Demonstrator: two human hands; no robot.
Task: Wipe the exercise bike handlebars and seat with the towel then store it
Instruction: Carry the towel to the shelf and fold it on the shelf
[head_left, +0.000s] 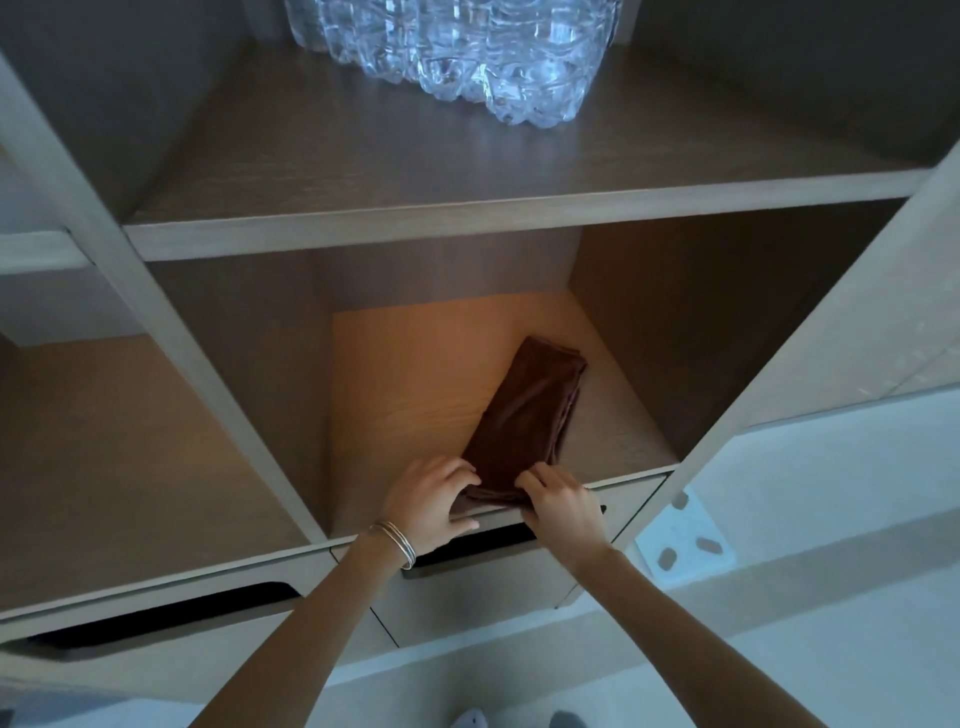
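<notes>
The folded brown towel (524, 415) lay on the lower shelf (405, 395) of the cabinet, its near end at the front edge. The left hand (431, 501) and right hand (563, 506) each had fingers pinched on that end, with a pack of water bottles (457, 57) on the shelf above.

We look into a pale grey-brown wood-grain shelving unit (363, 228). On its lower middle cubby floor (415, 395), lit warm orange at the back, lies a folded dark brown towel (524, 415), running diagonally, its near end at the front edge. On the upper shelf board stands a shrink-wrapped pack of clear plastic bottles (467, 57).
</notes>
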